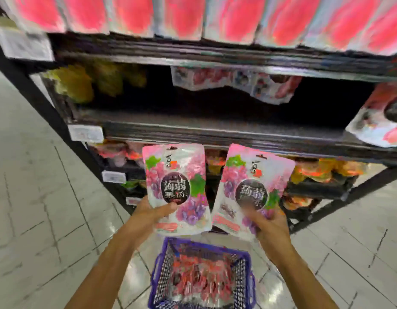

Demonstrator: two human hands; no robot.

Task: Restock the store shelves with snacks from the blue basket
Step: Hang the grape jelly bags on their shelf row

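- Single view, worn on the person's head. It looks forward and tilts down, and the wide lens bows straight lines near the borders.
- Faces the shelf rack [215, 132] at close range. Its tiers fill the upper frame, and the top edge cuts off the pink packs [215, 16].
- Forearms enter from the bottom edge. Left hand [152, 212] and right hand [271, 226] sit mid-frame near the lens, gripping the left grape packet [175, 186] and right grape packet [251, 190].
- Blue basket [206, 244] seen almost from overhead, standing on the tiled floor [48, 219].
- Edges blurred.
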